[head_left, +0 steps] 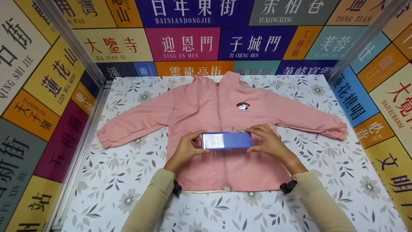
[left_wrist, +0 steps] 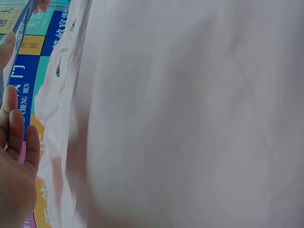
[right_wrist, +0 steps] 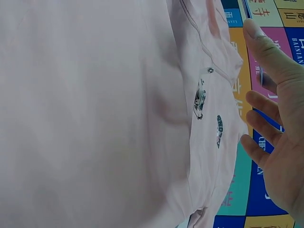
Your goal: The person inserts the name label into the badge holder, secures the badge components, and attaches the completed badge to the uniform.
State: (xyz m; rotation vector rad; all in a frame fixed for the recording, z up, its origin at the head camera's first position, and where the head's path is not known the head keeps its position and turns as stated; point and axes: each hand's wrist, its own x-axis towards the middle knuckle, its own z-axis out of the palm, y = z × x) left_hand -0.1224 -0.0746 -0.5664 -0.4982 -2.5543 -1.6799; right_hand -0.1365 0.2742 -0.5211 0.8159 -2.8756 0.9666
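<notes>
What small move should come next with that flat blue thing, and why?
Perhaps lower the flat blue thing gently onto the pink jacket: the left hand and right hand hold its two ends, and the jacket lies spread out beneath it.

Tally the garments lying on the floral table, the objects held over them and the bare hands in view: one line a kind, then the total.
Pink zip-front fabric jacket: 1
Flat blue rectangular object: 1
Bare left hand and bare right hand: 2
Total: 4
</notes>
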